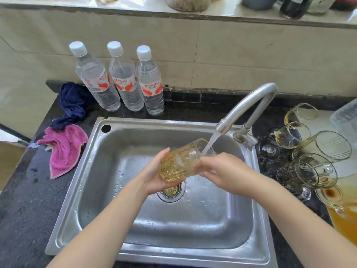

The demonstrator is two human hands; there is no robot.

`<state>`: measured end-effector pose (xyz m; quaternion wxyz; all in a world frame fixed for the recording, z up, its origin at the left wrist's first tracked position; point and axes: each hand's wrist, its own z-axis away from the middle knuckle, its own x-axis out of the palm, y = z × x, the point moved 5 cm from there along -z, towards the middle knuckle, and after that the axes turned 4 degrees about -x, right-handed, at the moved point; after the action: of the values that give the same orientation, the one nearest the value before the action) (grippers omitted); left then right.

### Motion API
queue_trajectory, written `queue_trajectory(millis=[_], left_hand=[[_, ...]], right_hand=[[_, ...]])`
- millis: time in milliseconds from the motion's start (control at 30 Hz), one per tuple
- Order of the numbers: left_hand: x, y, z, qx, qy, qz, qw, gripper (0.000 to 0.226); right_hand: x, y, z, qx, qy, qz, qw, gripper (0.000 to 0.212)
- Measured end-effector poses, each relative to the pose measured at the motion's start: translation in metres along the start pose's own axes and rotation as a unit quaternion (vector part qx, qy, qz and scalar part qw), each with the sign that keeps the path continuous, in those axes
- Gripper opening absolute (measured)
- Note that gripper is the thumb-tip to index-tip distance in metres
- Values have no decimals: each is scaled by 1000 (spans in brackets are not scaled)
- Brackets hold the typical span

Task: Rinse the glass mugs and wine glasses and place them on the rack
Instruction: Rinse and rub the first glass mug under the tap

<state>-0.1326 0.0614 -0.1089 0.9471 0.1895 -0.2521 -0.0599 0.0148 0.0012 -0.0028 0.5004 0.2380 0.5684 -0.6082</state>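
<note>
The left hand (154, 175) cups the base end of an amber patterned glass tumbler (181, 163), fingers curled round its underside, and holds it tilted over the sink (108, 151) with the mouth raised towards the faucet (249, 105). The right hand (222, 171) closes on the tumbler just ahead of that grip, near the rim; how far its fingers wrap is hidden behind the glass. The water stream (210, 142) falls into the mouth just beyond the right hand's fingers. Wet, hard and thick-walled, the tumbler will likely be slick and fairly heavy, and would chip against the steel basin below the grip, so the embossed body is the safer hold, not the smooth rim. To the right of the grip, well apart, more glass mugs (307, 171) lie on the counter.
</note>
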Motion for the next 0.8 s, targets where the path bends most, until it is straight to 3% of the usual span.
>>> queue_trajectory(millis=[100,167,200,267,333,367,433,500,533,600,667,800], left_hand=[[8,-4,1,28,-33,10,999,41],[12,-3,-1,51,-16,-3,999,41],[11,0,-3,54,1,-6,999,42],[6,5,-6,41,16,-19,999,47],[3,6,-4,24,2,-52,998,46],[3,4,-3,20,-9,-67,998,48],[7,-2,-1,23,-17,-67,997,53],[8,-4,-3,36,-4,-39,999,57],[7,-4,-5,40,3,-31,999,62],[7,-5,-5,32,2,-46,998,64],[9,-8,-2,26,-10,-81,996,47],[9,-13,1,14,-16,-106,994,45]], right_hand=[[-8,-5,-3,29,161,-232,959,12],[-8,-8,-2,42,193,-318,927,13],[-9,-12,-1,21,174,-275,945,18],[-2,-15,-4,-22,41,-95,994,27],[2,-6,-4,-10,-50,43,998,27],[-2,-5,-4,8,-45,18,999,24],[-12,-8,-3,18,-15,-176,984,24],[-18,-12,2,3,-52,-372,927,46],[-17,-13,4,-4,-88,-379,921,53],[-11,-11,-3,-28,-131,-245,960,55],[1,-11,-18,-54,-153,-142,976,46],[31,0,-38,-64,-206,-166,962,46]])
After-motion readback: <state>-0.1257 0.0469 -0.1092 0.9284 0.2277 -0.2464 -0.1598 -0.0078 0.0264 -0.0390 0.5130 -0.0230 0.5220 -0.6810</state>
